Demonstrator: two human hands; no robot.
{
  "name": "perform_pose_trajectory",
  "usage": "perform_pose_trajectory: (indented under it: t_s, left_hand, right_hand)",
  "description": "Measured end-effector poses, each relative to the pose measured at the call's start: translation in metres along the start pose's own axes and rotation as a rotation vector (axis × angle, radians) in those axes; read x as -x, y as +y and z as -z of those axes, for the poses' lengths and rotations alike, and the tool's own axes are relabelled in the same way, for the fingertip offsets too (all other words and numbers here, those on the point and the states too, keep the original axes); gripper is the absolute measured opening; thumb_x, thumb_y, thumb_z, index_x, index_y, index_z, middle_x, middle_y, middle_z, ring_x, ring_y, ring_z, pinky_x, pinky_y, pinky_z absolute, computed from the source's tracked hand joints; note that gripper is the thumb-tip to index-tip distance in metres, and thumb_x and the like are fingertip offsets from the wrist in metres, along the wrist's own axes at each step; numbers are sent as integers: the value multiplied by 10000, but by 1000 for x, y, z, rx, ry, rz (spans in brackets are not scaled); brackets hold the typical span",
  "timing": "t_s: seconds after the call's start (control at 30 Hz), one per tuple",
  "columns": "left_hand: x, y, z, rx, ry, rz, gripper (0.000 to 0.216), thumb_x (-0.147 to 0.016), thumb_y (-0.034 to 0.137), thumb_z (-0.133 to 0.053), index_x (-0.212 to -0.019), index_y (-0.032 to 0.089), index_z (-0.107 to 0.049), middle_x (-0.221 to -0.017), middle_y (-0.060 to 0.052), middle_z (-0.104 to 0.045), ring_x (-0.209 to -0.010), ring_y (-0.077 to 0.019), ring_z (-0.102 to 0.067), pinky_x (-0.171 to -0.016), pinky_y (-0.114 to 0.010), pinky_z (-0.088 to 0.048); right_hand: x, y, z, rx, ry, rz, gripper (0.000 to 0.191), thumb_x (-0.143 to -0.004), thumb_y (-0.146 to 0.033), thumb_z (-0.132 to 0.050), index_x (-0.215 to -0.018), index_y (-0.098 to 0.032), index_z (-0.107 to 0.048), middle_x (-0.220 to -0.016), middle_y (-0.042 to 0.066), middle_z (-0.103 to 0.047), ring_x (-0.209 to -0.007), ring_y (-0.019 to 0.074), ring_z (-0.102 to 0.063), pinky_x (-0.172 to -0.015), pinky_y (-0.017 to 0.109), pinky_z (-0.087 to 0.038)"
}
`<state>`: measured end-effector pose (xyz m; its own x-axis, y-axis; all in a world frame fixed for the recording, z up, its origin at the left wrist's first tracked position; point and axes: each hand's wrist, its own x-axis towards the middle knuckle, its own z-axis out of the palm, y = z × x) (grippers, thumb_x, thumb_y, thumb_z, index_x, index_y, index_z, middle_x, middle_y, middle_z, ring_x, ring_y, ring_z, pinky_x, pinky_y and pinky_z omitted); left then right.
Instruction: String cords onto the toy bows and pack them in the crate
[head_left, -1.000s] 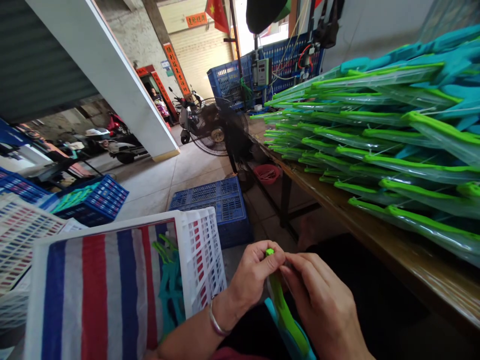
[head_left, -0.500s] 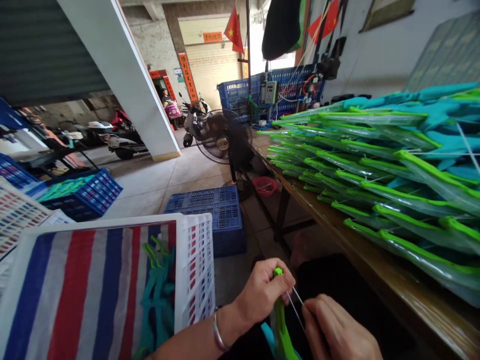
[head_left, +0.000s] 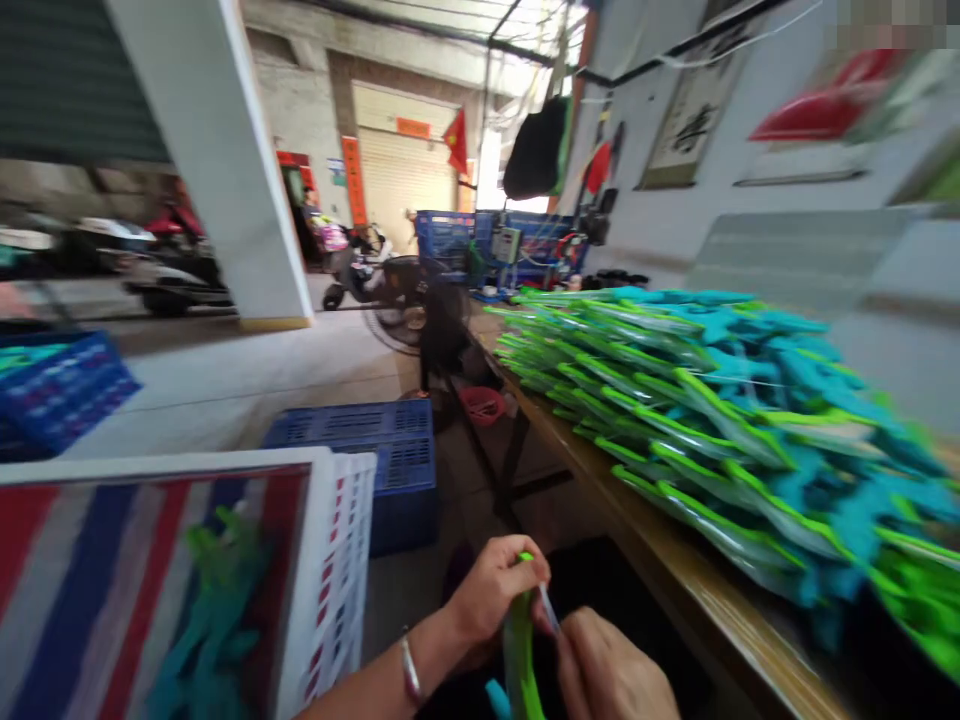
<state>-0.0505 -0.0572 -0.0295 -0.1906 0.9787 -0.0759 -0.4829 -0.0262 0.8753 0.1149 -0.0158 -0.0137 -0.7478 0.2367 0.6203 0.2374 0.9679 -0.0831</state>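
My left hand (head_left: 491,590) grips the top of a bright green plastic piece (head_left: 519,650) held upright over my lap, with a teal part (head_left: 496,698) just below it. My right hand (head_left: 611,675) sits close against it on the right, pinching a thin pale string (head_left: 548,606) that runs up to the green tip. A silver bangle (head_left: 409,670) is on my left wrist. The picture is blurred by head motion.
A wooden table (head_left: 675,570) on the right carries a long pile of green and teal bagged pieces (head_left: 675,400). At left stands a white crate (head_left: 337,560) lined with striped sheet, holding teal and green pieces (head_left: 214,600). Blue crates (head_left: 375,450), a fan (head_left: 401,305), a pillar and scooters lie beyond.
The view has swung up and to the right and blurred. My right hand has come back in close to the green piece, shortening the string that was stretched out half a second ago.
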Motion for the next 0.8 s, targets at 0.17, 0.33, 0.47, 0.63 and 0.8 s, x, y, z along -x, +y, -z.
perform_pose_trajectory:
  t_s: [0.17,0.33,0.47,0.63,0.8]
  left_hand:
    - [-7,18,-3,124,62,-51,441,-681,454,-895,-706,136,-590,-552,34,-543,-449,-71,-470,-478,-184,-385]
    - [-23,42,-3,363,262,-102,360,-584,212,-928,-723,128,-606,-678,12,-619,-571,-89,-559,-549,-169,-472]
    - [-31,67,-4,563,236,-143,161,-833,145,-729,-761,141,-585,-693,14,-586,-519,-86,-523,-534,-196,-494]
    - [-47,115,-21,773,220,-321,235,-983,125,-512,-754,146,-561,-685,12,-547,-516,-92,-510,-548,-226,-516]
    - [-57,144,-50,750,106,-491,73,-886,169,-700,-856,141,-640,-863,-33,-660,-816,-155,-675,-829,-320,-588]
  right_hand:
    - [-39,-15,13,369,-105,39,176,-851,-40,-484,-771,-183,-547,-714,43,-571,-644,198,-562,-595,316,-447]
    - [-76,-42,30,649,-297,171,347,-912,-216,-571,-1181,-11,-651,-1109,203,-665,-994,303,-608,-904,449,-513]
    - [-96,-46,31,796,-452,233,366,-949,-167,-464,-1153,64,-661,-1079,296,-668,-936,340,-641,-718,458,-526]
    - [-130,-14,49,878,-577,31,406,-938,-33,-397,-1302,47,-558,-902,220,-677,-776,294,-666,-543,353,-480]
    - [-185,26,109,909,-561,-66,272,-941,-38,-461,-1169,-82,-603,-1048,185,-661,-1003,311,-647,-676,349,-488]
